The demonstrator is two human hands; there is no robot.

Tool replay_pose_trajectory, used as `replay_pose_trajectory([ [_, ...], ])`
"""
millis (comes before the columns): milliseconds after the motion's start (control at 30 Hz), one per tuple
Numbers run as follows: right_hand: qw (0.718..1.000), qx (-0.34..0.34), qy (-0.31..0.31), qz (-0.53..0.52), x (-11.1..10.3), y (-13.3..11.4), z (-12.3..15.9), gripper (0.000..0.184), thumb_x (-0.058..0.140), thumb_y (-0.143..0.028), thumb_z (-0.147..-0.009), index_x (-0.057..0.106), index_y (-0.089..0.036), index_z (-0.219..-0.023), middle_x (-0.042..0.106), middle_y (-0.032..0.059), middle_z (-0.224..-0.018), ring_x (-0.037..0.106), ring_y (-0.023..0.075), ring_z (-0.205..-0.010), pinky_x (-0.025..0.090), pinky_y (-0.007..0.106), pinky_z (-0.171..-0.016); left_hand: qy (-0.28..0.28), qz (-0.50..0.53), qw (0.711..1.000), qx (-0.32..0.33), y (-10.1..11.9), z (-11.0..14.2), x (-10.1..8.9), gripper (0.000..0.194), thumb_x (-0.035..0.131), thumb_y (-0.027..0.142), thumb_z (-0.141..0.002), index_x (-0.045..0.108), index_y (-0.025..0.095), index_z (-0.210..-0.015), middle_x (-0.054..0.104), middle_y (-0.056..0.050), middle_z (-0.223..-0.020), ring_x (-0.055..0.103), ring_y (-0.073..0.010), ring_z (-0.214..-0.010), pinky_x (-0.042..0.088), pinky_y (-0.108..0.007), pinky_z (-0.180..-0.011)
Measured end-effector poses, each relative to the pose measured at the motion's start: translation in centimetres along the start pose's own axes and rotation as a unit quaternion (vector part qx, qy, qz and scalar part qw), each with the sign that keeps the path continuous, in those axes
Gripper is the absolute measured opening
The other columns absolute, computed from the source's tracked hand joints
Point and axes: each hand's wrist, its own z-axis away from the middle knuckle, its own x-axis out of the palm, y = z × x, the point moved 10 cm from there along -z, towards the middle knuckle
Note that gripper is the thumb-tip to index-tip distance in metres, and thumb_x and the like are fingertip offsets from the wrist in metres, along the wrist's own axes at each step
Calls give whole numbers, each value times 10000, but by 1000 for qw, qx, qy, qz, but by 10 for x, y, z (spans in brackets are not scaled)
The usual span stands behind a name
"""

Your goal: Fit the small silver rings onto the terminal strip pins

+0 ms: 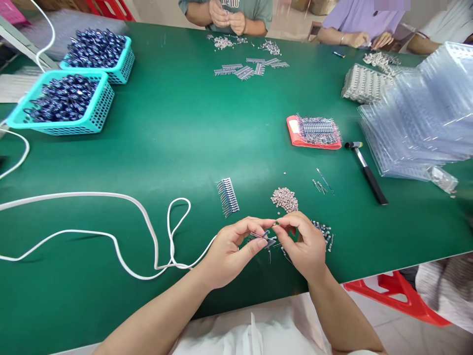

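Baskets (pixel 102 112) left, hammer (pixel 369 178) right, disc pile (pixel 285 199) between, all on table (pixel 158 162)

Bench (pixel 166 162), uniform green; hammer (pixel 372 179), black-handled; left of hammer: discs (pixel 284 199), pinkish-beige; cable (pixel 92 194), white; baskets (pixel 102 109), turquoise, gridded perforations.

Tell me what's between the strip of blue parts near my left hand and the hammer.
The head view shows a pile of pinkish discs and some loose parts.

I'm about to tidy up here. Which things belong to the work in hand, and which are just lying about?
Seemingly in use:
wired parts in the left hand
pile of small discs
row of parts

Apparently lying about:
hammer
white cables
baskets
plastic trays
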Motion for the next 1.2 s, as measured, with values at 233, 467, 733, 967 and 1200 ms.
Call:
replay_pose_trajectory([
  [233, 1000, 4, 7, 29, 0, 2, 1, 98, 604, -126, -871, 610, -224, -871, 596, -12, -731, 541, 120, -634, 468, 264, -594, -6, -157, 982, 103, 18, 3, 8, 85, 593, 121, -887, 639, 191, -906, 652, -146, -1292, 581, -253, -1193, 474, -411, -997],
  [467, 1000, 27, -1, -3, 2, 5, 0, 82, 589, -154, -878, 623, -225, -900, 620, 2, -770, 552, 128, -641, 460, 265, -575, -7, -211, 967, 145, 24, 5, 12, 149, 592, 77, -868, 632, 207, -927, 661, -133, -1283, 580, -258, -1205, 467, -422, -1001],
  [733, 998, 52, 5, -43, 0, 11, 0, 79, 592, -143, -872, 604, -216, -845, 585, -8, -744, 511, 118, -636, 447, 262, -585, -21, -201, 968, 151, 26, 5, 16, 163, 593, 64, -871, 622, 210, -938, 665, -115, -1280, 586, -239, -1195, 475, -405, -1003],
  [967, 998, 6, 21, -53, -2, 2, 1, 155, 604, -77, -840, 598, -225, -886, 575, -15, -741, 529, 124, -659, 455, 270, -607, -19, -165, 974, 154, 21, 6, 13, 145, 581, 66, -880, 624, 195, -931, 659, -127, -1283, 589, -247, -1194, 482, -418, -994],
  [1200, 998, -41, 41, 4, -5, -6, 3, 222, 631, -68, -834, 614, -237, -979, 634, 8, -799, 586, 133, -691, 500, 277, -614, -16, -106, 990, 96, 12, 3, 9, 74, 578, 132, -908, 635, 180, -906, 649, -147, -1296, 590, -254, -1188, 497, -421, -976],
])
